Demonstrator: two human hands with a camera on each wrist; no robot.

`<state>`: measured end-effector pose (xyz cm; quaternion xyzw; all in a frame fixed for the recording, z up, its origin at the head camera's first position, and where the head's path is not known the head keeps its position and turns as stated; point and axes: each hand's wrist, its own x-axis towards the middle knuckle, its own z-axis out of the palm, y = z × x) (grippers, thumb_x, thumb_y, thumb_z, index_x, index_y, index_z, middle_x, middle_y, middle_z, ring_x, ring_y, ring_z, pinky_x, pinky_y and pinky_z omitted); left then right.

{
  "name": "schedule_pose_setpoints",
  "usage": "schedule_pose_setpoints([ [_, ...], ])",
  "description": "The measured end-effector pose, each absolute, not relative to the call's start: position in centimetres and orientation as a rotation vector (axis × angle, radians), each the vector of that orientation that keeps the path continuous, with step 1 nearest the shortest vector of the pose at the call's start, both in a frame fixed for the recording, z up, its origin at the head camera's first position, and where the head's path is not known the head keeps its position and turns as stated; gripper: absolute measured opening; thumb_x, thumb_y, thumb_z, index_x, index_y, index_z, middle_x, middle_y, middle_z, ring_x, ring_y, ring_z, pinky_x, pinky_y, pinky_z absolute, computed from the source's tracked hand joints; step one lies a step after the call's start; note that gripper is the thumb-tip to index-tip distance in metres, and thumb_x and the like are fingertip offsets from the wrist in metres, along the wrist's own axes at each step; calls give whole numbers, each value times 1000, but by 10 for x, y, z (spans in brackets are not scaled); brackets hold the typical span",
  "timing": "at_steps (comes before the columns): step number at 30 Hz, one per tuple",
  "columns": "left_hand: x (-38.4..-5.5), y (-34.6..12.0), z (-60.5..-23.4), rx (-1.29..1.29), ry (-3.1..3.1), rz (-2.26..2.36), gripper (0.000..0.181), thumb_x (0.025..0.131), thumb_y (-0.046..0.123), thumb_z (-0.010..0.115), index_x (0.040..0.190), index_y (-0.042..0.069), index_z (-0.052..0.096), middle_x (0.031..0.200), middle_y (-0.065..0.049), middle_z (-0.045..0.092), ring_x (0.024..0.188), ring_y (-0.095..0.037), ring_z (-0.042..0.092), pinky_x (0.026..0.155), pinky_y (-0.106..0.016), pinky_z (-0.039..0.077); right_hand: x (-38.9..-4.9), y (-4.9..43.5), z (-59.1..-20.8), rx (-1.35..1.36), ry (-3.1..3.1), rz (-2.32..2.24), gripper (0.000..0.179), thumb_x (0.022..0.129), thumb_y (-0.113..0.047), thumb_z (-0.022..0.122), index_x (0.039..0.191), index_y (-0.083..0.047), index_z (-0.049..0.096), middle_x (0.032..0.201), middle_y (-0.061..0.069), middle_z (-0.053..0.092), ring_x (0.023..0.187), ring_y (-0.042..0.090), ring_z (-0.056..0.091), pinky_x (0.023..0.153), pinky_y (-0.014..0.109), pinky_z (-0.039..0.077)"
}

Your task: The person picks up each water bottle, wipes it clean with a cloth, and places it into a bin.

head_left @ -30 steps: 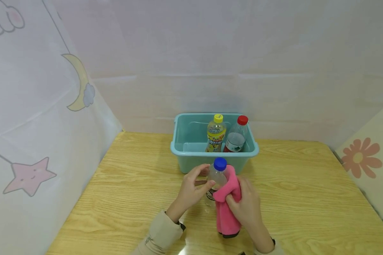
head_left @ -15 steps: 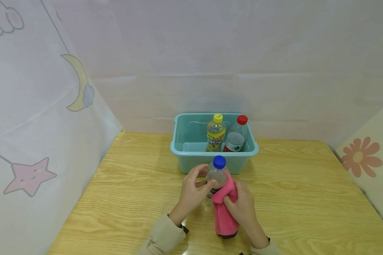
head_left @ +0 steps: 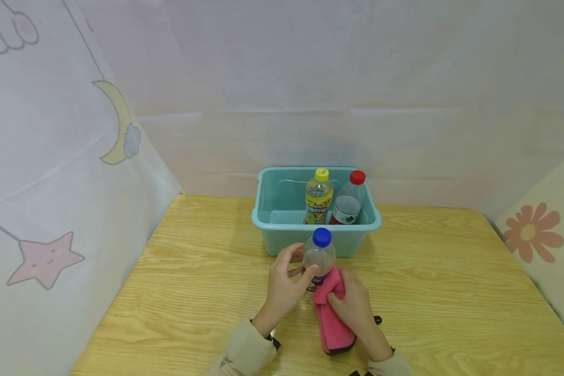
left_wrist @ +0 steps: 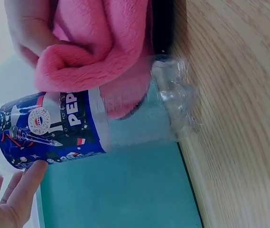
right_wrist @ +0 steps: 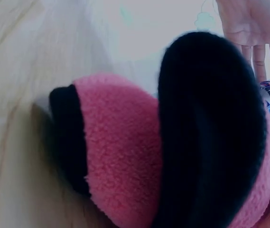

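Observation:
A clear plastic bottle (head_left: 318,257) with a blue cap stands upright in front of the bin; its Pepsi label (left_wrist: 54,128) shows in the left wrist view. My left hand (head_left: 284,284) holds it from the left, thumb on the near side and fingers behind. In my right hand (head_left: 354,305) I grip a folded pink cloth (head_left: 331,324) with black edging, its upper fold pressed against the bottle's right side at the label. The cloth (right_wrist: 123,147) fills much of the right wrist view, which hides most of the right fingers.
Just behind the bottle is a teal plastic bin (head_left: 274,237). Inside it stand a yellow-capped bottle (head_left: 318,201) and a red-capped bottle (head_left: 348,203). All this is on a wood-grain table (head_left: 192,282), with printed curtains (head_left: 310,78) at the back and sides.
The right hand and cloth have slid down and left along the bottle, uncovering its upper right side. The bottle has turned a little, showing more label; its cap sits slightly farther left.

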<state>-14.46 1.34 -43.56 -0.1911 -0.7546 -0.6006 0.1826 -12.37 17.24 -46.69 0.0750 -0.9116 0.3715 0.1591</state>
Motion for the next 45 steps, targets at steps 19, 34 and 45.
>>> schedule_pose_setpoints([
  [19, -147, 7, -433, -621, -2195, -1672, 52, 84, 25, 66, 126, -2, 50, 105, -11, 55, 91, -25, 57, 65, -30, 55, -126, 178, -476, 267, -2794, 894, 46, 63, 0, 71, 107, 8, 59, 77, 9, 53, 59, 15, 44, 48, 27, 38],
  [34, -148, 6, -433, -575, -2241, -1788, 53, 81, 27, 70, 119, -1, 45, 111, -13, 59, 101, -25, 58, 75, -33, 54, -133, 185, -475, 269, -2797, 887, 47, 62, 1, 72, 108, 7, 62, 82, 13, 56, 62, 18, 49, 50, 28, 42],
  [45, -148, 9, -429, -602, -2296, -1591, 66, 81, 40, 67, 133, 5, 44, 102, -5, 52, 92, -17, 51, 70, -31, 54, -119, 197, -445, 188, -2709, 959, 47, 66, -1, 73, 109, 9, 60, 92, 16, 59, 72, 23, 56, 58, 34, 47],
])
